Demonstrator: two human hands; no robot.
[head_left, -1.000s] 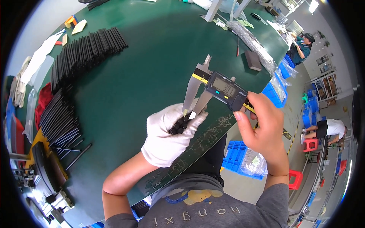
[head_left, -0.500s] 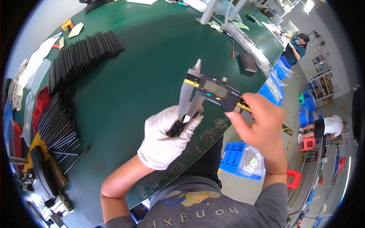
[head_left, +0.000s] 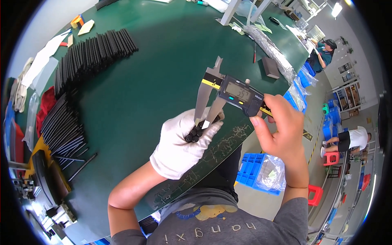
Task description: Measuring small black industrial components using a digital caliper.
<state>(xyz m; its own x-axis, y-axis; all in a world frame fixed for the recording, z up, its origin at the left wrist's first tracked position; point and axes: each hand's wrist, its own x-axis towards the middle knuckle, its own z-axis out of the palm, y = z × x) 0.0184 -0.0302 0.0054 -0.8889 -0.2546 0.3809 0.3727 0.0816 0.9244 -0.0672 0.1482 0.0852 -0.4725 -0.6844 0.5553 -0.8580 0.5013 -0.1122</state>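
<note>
My left hand (head_left: 179, 143), in a white glove, is closed around several thin black rods (head_left: 195, 134), whose ends stick out between the fingers. My bare right hand (head_left: 281, 126) grips a digital caliper (head_left: 241, 94) by its beam, thumb beneath and fingers over it. The caliper's jaws reach down to the rods in the glove and stand a little apart around them. Whether the jaws touch a rod is hard to make out.
Long rows of black rods (head_left: 96, 53) lie at the table's left, with more rods (head_left: 63, 126) nearer me. A dark block (head_left: 270, 67) and a plastic-wrapped roll (head_left: 271, 49) lie at the right. Below the table edge stands a blue crate (head_left: 251, 171). Two people are farther off.
The caliper has shifted slightly right, and its jaws sit a little closer around the rods. My left hand has moved slightly up and right. The displayed reading has changed.
</note>
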